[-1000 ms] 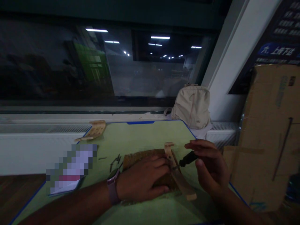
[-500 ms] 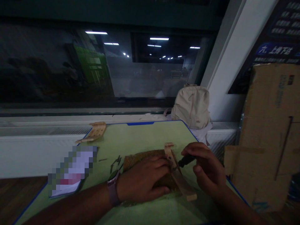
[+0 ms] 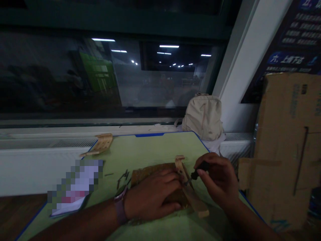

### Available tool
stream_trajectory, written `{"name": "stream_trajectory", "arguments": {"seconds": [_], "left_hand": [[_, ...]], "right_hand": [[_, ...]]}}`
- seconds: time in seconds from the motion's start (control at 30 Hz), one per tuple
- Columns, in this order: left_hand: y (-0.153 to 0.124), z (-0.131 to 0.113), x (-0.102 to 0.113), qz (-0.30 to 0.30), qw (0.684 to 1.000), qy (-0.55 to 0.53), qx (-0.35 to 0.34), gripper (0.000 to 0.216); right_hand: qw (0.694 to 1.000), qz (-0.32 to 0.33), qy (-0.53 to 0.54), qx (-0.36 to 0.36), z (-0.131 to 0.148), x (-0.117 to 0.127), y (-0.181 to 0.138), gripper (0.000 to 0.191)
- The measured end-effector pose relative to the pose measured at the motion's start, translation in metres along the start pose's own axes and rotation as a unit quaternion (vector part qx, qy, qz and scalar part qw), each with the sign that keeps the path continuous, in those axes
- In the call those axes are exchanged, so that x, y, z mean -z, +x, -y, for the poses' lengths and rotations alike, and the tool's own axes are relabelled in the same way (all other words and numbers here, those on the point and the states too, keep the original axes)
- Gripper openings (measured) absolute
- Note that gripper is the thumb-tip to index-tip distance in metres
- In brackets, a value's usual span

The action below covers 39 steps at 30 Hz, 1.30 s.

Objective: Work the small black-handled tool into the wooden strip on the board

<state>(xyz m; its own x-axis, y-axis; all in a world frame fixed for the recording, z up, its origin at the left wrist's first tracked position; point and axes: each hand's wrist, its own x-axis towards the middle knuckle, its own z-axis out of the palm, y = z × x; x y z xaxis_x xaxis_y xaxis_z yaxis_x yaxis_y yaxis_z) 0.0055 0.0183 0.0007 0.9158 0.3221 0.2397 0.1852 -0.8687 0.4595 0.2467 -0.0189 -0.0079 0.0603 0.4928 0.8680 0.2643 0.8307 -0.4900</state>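
My left hand [image 3: 152, 197] lies flat on a brown panel [image 3: 142, 172] on the green mat [image 3: 150, 147], its fingertips pressed against a curved wooden strip [image 3: 190, 192] standing along the panel's right edge. My right hand [image 3: 218, 180] is closed on a small black-handled screwdriver [image 3: 198, 172]. The screwdriver's tip meets the strip near my left fingertips. I wear a watch [image 3: 120, 206] on the left wrist.
Several small dark screws [image 3: 122, 175] lie left of the panel. A slotted wooden piece [image 3: 101, 144] sits at the mat's far left corner. A beige bag [image 3: 203, 115] stands at the back right, a cardboard box [image 3: 286, 144] at the right, a paper [image 3: 72, 187] at the left.
My right hand has drawn slightly closer to the strip and curled tighter on the screwdriver. My left hand stays on the panel.
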Motion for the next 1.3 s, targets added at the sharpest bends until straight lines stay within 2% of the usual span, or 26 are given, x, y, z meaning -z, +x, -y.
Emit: {"name": "stream_trajectory", "arguments": {"seconds": [0.17,0.27,0.43,0.5,0.63,0.7,0.77,0.97,1.17,1.3], "left_hand": [[-0.0018,0.0013,-0.0006,-0.008,1.000,-0.005,-0.006,0.037],[-0.0022,0.0005,-0.0004,-0.001,1.000,0.000,0.003,0.037],[-0.0014,0.0011,-0.0007,-0.004,1.000,0.000,-0.005,0.039],[-0.0015,0.0018,-0.0010,-0.004,1.000,-0.002,-0.005,0.040],[-0.0017,0.0011,-0.0002,-0.002,1.000,-0.001,-0.001,0.038],[-0.0015,0.0003,0.0004,0.001,1.000,0.003,0.003,0.037],[-0.0015,0.0002,0.0002,0.003,1.000,0.010,0.005,0.037],[-0.0015,0.0015,-0.0016,-0.007,1.000,0.005,-0.010,0.040],[-0.0013,0.0001,-0.0004,-0.008,1.000,0.002,-0.003,0.037],[-0.0015,0.0003,-0.0002,-0.003,1.000,0.004,0.002,0.039]], "right_hand": [[0.997,0.011,-0.051,0.060,0.0011,0.0024,0.0028,0.020],[0.998,0.030,-0.040,0.042,0.0030,0.0043,0.0009,0.022],[0.997,0.061,0.048,-0.015,0.0066,0.0025,0.0000,0.023],[0.996,0.054,0.063,-0.019,0.0063,0.0019,0.0010,0.022],[0.999,0.026,0.015,0.031,0.0039,0.0035,0.0027,0.030],[0.998,0.036,-0.004,0.047,0.0040,0.0046,0.0026,0.024],[0.998,0.047,-0.003,0.045,0.0054,0.0049,0.0020,0.018],[0.997,0.074,0.025,-0.006,0.0073,0.0029,-0.0006,0.023],[0.998,0.021,-0.026,0.048,0.0005,0.0048,-0.0001,0.035],[0.995,0.062,-0.042,0.062,0.0045,0.0063,0.0010,0.026]]}}
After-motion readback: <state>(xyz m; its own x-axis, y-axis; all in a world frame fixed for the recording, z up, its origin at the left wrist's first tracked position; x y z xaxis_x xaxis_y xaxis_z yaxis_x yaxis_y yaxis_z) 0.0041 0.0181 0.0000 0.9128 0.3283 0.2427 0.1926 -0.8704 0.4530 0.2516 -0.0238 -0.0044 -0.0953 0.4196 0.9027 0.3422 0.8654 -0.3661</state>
